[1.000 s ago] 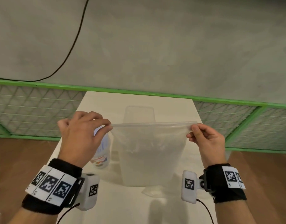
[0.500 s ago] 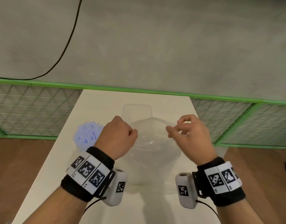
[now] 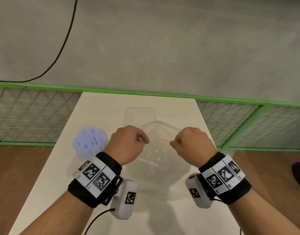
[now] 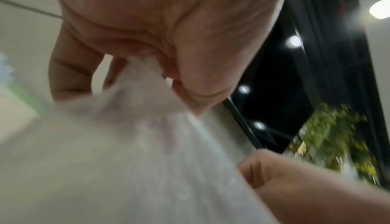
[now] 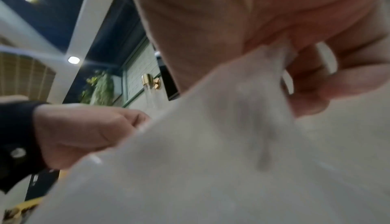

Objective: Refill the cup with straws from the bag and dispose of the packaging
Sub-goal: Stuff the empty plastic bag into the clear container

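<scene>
Both hands are raised above the white desk (image 3: pixel 101 206), holding a clear plastic bag (image 3: pixel 160 167) between them. The left hand (image 3: pixel 127 145) has its fingers curled in and pinches the bag's upper edge on the left side; the left wrist view shows the film gathered into folds between the thumb and the curled fingers (image 4: pixel 69 75). The right hand (image 3: pixel 194 144) does the same on the right side, and the right wrist view shows a bunched fold of the bag (image 5: pixel 242 127) clamped between thumb and fingers. The two hands sit close together, knuckles up, with a narrow gap between them, so the bag's mouth bows open into a rounded arch on the far side of the hands. The bag hangs down from the grip and its lower part reaches the desk near its front edge; the film is so transparent that I cannot tell whether anything lies inside it.

A cup (image 3: pixel 88 154) stands on the desk just left of the left hand, packed with pale blue straws (image 3: pixel 90 139) whose ends stick up in a dense cluster. Beyond the bag, toward the back of the desk, is a faint clear rectangular container (image 3: pixel 140 116), apart from the hands. Each wrist wears a black band with printed square markers and a small white camera unit. A green-framed mesh fence (image 3: pixel 247 122) runs behind the desk, and a black cable (image 3: pixel 64 39) curves over the grey floor past it.
</scene>
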Available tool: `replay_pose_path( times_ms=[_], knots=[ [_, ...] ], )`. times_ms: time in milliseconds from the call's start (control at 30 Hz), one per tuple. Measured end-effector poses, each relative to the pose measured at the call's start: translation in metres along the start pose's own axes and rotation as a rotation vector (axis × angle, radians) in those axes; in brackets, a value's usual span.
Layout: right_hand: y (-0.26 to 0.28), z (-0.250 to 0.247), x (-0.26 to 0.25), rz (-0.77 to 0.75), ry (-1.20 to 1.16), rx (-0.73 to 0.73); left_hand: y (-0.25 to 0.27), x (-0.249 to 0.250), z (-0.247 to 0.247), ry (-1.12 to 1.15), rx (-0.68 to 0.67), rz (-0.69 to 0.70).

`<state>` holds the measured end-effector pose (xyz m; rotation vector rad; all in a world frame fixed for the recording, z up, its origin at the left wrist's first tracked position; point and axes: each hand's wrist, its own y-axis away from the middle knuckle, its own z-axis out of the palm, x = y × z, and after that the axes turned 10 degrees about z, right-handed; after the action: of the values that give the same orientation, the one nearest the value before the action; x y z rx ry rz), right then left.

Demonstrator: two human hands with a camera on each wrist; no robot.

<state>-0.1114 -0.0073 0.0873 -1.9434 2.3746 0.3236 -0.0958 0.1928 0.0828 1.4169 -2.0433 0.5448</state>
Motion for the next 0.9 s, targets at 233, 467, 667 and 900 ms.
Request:
replay_pose_path(
  times_ms=[233, 467, 667, 900],
  knots=[
    [-0.004, 0.0, 0.014, -0.136, -0.044, -0.252, 0.003, -0.017, 0.004, -0.165, -0.232, 0.024],
    [-0.021, 0.022, 0.014, -0.08, -0.486, -0.537, -0.005, -0.032, 0.016, 0.325, -0.289, -0.046],
    [-0.033, 0.046, 0.015, 0.08, -0.668, -0.649, -0.006, -0.047, 0.022, 0.401, -0.279, -0.036],
    [-0.041, 0.06, 0.02, 0.2, -0.617, -0.755, -0.015, -0.055, 0.034, 0.274, -0.422, -0.152]
  ],
)
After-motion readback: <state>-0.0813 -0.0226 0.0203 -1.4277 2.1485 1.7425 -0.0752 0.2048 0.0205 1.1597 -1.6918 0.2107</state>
